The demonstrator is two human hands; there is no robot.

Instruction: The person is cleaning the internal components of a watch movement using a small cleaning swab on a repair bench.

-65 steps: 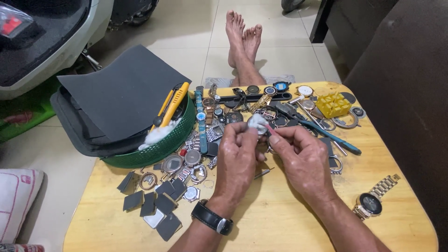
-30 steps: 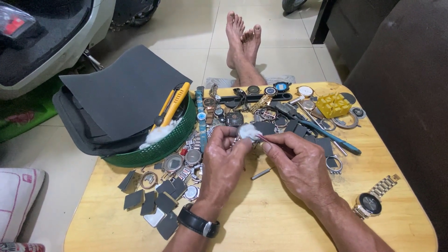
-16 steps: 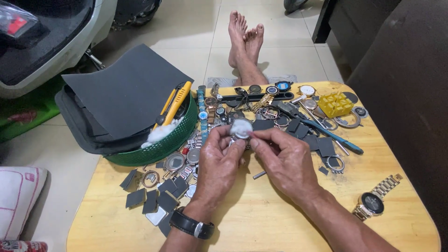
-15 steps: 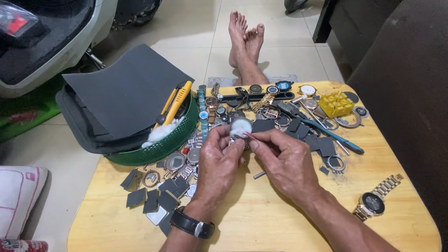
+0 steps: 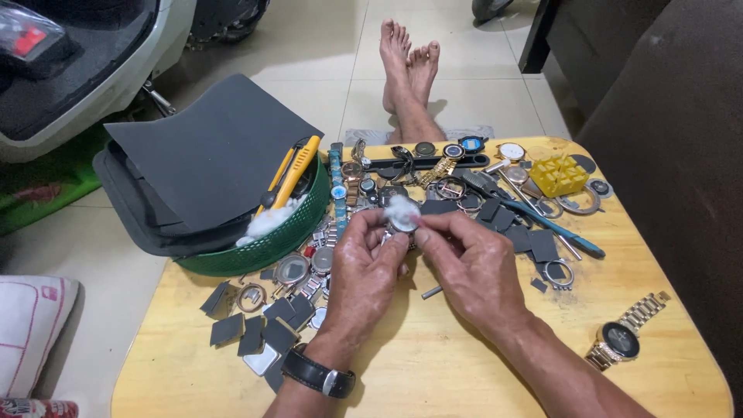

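Two hands meet over your wooden table [image 5: 433,371], which is the biggest thing in front of you and is strewn with watch parts. Next in size, dark sheets [image 5: 209,155] lie across a green basket [image 5: 271,244] at the table's left rear, with a yellow cutter [image 5: 292,172] resting on top and some white cotton [image 5: 267,220] at the basket's rim. Beyond the far edge, your bare feet [image 5: 409,66] rest crossed on the tiled floor.

Your left hand [image 5: 364,275], with a black wristwatch [image 5: 319,375] on its wrist, has its fingers closed around a small round watch case [image 5: 401,224], held just above the tabletop at its middle. Your right hand [image 5: 472,267] pinches a white cotton wad [image 5: 401,207] against that case, thumb and forefinger together on it.

Smaller things lie around: a blue-handled tool [image 5: 553,228] to the right of your hands, a yellow plastic block [image 5: 559,175] at the right rear, a gold-banded watch [image 5: 623,340] near the right edge, grey square pieces [image 5: 255,333] at the left front, and a short metal pin [image 5: 432,292] on the table between your hands.
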